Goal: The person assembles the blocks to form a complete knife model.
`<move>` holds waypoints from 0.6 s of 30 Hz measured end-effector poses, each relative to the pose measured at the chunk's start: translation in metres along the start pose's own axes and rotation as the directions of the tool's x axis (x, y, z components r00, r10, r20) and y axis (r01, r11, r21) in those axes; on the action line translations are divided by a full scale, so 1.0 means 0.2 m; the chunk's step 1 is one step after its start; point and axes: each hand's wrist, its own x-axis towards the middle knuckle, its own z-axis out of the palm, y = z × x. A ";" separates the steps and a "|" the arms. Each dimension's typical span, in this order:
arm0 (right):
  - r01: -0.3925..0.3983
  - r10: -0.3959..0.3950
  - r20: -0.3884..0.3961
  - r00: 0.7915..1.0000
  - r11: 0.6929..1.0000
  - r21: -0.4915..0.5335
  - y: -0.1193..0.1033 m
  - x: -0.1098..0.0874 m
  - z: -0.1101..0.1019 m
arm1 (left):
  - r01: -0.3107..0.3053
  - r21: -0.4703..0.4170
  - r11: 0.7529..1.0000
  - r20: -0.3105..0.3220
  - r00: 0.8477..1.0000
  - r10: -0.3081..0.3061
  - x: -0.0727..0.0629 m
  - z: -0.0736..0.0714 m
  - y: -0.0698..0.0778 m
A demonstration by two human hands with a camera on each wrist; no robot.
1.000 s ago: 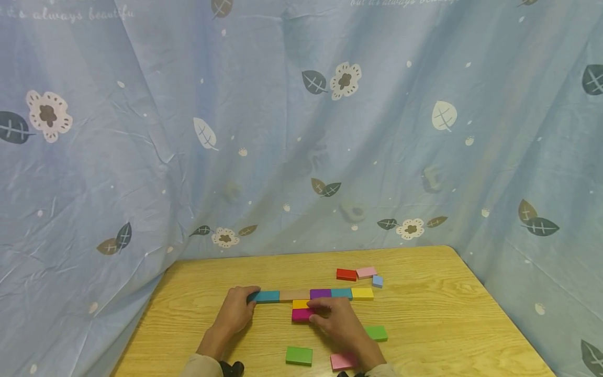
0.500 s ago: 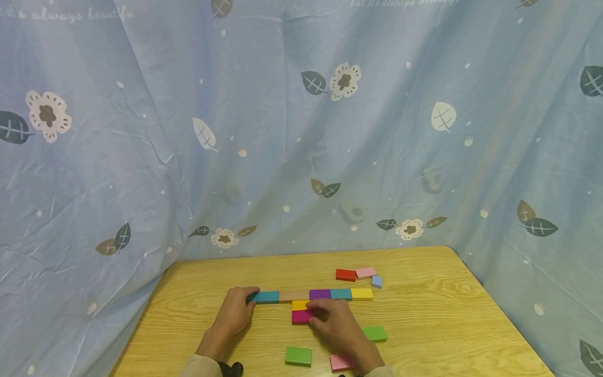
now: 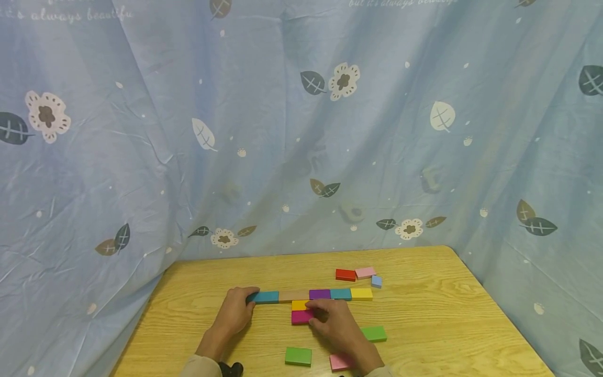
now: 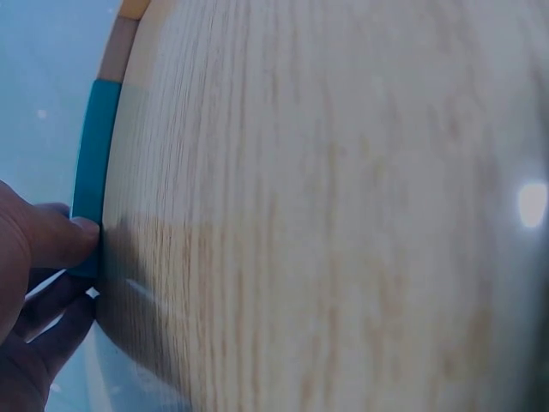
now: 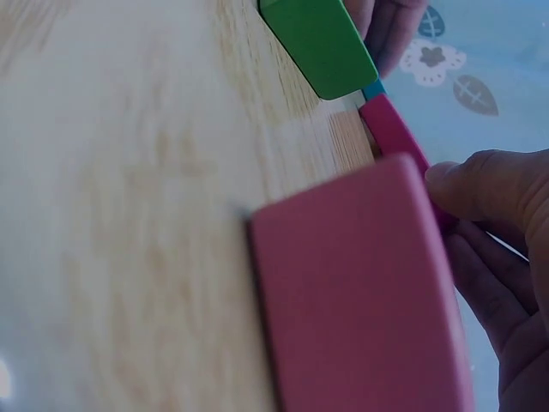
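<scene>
- Hardly anything has been moved within the last second.
- Blue block is pinched by the left hand at the row's end.
- Magenta block, against the orange block, is gripped by the right hand.
- Aligning seems in hand; next, gentle release is called for.

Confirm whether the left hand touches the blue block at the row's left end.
Touching. Left wrist view: the left hand has its thumb against the blue block, with no gap visible.
</scene>
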 end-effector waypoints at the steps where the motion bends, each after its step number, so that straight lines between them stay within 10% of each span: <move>1: -0.002 0.002 0.001 1.000 1.000 0.002 0.00 0.00 0.00 | -0.002 0.001 1.000 -0.001 1.000 0.002 0.00 0.00 0.00; 18: 0.016 -0.016 -0.006 1.000 0.999 -0.032 -0.01 0.00 0.01 | -0.010 -0.005 1.000 0.001 1.000 0.010 0.00 0.00 -0.01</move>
